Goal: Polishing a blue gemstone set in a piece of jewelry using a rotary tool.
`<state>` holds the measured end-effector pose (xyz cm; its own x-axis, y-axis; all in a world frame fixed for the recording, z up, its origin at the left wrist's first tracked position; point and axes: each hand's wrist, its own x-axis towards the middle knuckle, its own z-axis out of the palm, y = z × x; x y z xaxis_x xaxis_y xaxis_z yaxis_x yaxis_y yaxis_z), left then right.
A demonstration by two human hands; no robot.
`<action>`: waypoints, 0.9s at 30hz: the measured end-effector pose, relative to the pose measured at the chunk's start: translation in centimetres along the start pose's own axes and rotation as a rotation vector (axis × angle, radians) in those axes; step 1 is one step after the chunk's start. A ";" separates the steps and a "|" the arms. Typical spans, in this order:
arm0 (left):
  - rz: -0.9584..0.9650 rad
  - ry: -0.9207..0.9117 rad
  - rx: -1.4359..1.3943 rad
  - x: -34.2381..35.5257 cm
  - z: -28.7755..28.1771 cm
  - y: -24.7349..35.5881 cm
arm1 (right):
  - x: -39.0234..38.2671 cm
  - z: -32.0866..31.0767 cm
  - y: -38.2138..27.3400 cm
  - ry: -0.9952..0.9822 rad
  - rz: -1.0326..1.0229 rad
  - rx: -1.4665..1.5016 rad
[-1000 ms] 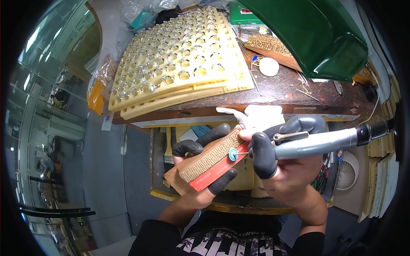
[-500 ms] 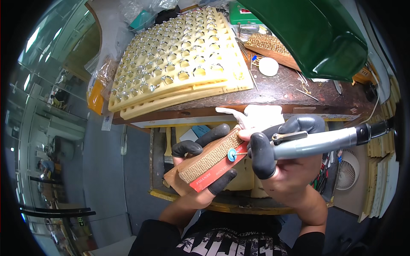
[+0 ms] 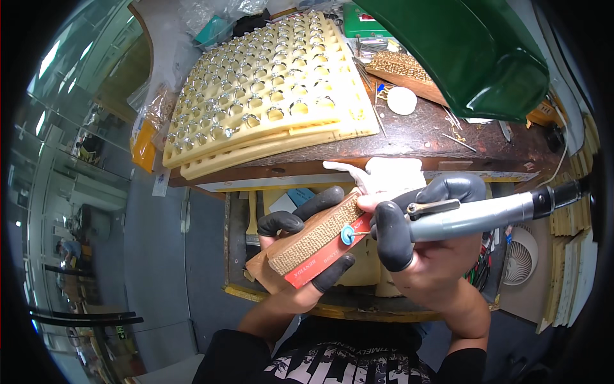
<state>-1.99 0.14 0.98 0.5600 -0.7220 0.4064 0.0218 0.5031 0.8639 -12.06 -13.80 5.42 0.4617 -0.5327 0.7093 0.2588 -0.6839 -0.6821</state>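
Note:
A wooden block (image 3: pixel 260 264), its upper face covered in rows of tiny gold-coloured bumps and one side red, lies tilted in my left hand (image 3: pixel 279 223). Black finger cots cover the fingers and thumb, which clasp the block from both sides. My right hand (image 3: pixel 427 256), also in black cots, grips a silver rotary handpiece (image 3: pixel 486 216). From its tip a thin shaft carries a small blue disc (image 3: pixel 347 235), which sits at the border of the bumpy face and the red side. Whether the disc touches the block I cannot tell.
Yellow trays (image 3: pixel 275 137) holding many rings are stacked on the dark workbench (image 3: pixel 422 131). A green lamp hood (image 3: pixel 473 57) hangs at upper right. Beyond the hands stand a white round object (image 3: pixel 402 100) and another bumpy wooden block (image 3: pixel 416 86). An open drawer (image 3: pixel 358 313) lies below.
The blue disc has shifted very slightly downward and its tilt differs a little. Both hands keep their hold in nearly the same place.

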 end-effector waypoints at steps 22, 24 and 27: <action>0.019 -0.033 0.053 -0.2 -0.4 -0.2 | -0.4 0.3 0.2 0.036 0.045 0.026; 0.020 -0.036 0.058 -0.2 -0.4 -0.2 | -0.5 0.3 0.3 0.046 0.065 0.030; 0.022 -0.039 0.061 -0.2 -0.4 -0.2 | -0.3 0.2 0.2 0.020 0.039 0.057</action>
<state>-1.78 0.39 0.64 0.5268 -0.7299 0.4356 -0.0413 0.4898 0.8708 -12.02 -13.66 5.04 0.4551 -0.5687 0.6851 0.2893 -0.6332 -0.7179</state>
